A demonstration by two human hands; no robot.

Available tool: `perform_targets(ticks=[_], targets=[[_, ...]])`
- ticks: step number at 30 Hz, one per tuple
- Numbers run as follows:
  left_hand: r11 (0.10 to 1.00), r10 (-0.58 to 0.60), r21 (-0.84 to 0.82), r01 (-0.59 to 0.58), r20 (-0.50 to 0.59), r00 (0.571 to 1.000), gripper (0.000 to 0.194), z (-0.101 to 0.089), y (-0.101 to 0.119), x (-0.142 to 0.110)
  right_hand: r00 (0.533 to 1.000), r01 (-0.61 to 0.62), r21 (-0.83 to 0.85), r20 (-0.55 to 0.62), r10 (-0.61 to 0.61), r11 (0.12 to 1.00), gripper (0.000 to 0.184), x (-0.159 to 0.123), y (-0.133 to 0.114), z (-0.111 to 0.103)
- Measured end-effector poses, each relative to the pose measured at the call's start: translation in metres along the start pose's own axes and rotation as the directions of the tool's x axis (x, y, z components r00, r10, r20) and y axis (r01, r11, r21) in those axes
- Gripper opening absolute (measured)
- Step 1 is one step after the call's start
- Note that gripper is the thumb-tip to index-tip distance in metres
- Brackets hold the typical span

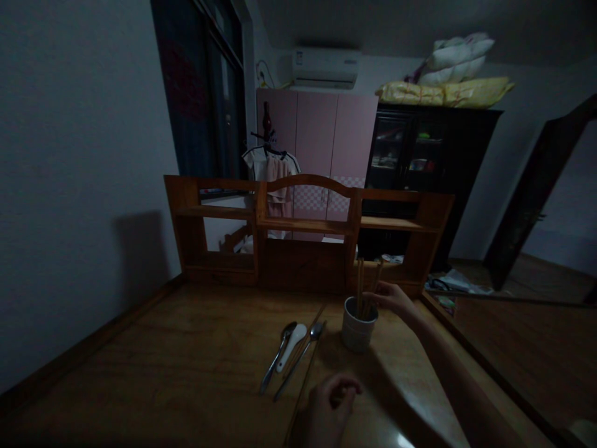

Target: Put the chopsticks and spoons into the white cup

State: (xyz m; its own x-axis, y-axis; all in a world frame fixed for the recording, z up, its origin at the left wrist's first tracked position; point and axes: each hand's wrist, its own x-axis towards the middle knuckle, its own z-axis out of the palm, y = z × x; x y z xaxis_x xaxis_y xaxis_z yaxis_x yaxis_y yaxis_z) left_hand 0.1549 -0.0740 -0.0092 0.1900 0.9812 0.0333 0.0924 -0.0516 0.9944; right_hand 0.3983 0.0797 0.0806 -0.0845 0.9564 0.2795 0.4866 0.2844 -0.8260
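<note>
On the wooden table stands a grey-white cup (357,339) with several chopsticks (359,287) upright in it. My right hand (389,298) reaches over the cup's right rim, its fingers pinched on chopsticks (377,283) there; how many is too dark to tell. My left hand (332,401) is curled near the front of the table, thumb and fingers drawn together, with nothing visible in it. Left of the cup lie a metal spoon (278,354), a white spoon (291,348) and another metal spoon (303,356) side by side. Thin chopsticks (310,348) lie beside them.
A low wooden shelf (303,228) runs along the back edge of the table (209,361). The wall (84,186) borders the left side. Behind stand a pink wardrobe (317,130), a dark cabinet (448,149) and a rack with hanging clothes (275,168). The room is dim.
</note>
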Motion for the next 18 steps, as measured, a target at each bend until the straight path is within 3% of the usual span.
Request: perform_targets(ticks=[8,11,13,15,16,17,18], targets=[[1.000,0.002,0.010,-0.002,0.001,1.000,0.020,-0.001,0.001,-0.001,0.997,-0.001,-0.025,-0.074,-0.001,1.000,0.048,-0.005,-0.001,0.005],[1.000,0.025,0.012,-0.025,0.015,1.000,0.022,-0.001,-0.002,0.000,0.979,0.029,-0.042,-0.202,-0.037,0.999,0.048,-0.009,-0.011,0.003],[0.999,0.050,0.009,-0.050,0.035,0.998,0.022,-0.001,-0.004,0.000,0.939,0.067,-0.053,-0.333,-0.081,0.996,0.048,-0.015,-0.022,-0.003],[0.998,0.062,-0.006,-0.062,0.054,0.997,0.022,-0.001,-0.008,0.002,0.842,0.126,-0.092,-0.516,-0.156,0.988,0.046,-0.026,-0.038,-0.013],[0.998,0.068,-0.022,-0.067,0.060,0.996,0.021,0.000,-0.010,0.003,0.765,0.156,-0.128,-0.612,-0.201,0.980,0.042,-0.032,-0.047,-0.017],[0.997,0.073,-0.043,-0.071,0.059,0.996,0.021,0.001,-0.013,0.005,0.629,0.190,-0.201,-0.727,-0.276,0.961,0.037,-0.040,-0.056,-0.020],[0.996,0.071,-0.063,-0.068,0.056,0.996,0.022,0.002,-0.016,0.006,0.528,0.217,-0.255,-0.781,-0.333,0.942,0.032,-0.048,-0.066,-0.022]])
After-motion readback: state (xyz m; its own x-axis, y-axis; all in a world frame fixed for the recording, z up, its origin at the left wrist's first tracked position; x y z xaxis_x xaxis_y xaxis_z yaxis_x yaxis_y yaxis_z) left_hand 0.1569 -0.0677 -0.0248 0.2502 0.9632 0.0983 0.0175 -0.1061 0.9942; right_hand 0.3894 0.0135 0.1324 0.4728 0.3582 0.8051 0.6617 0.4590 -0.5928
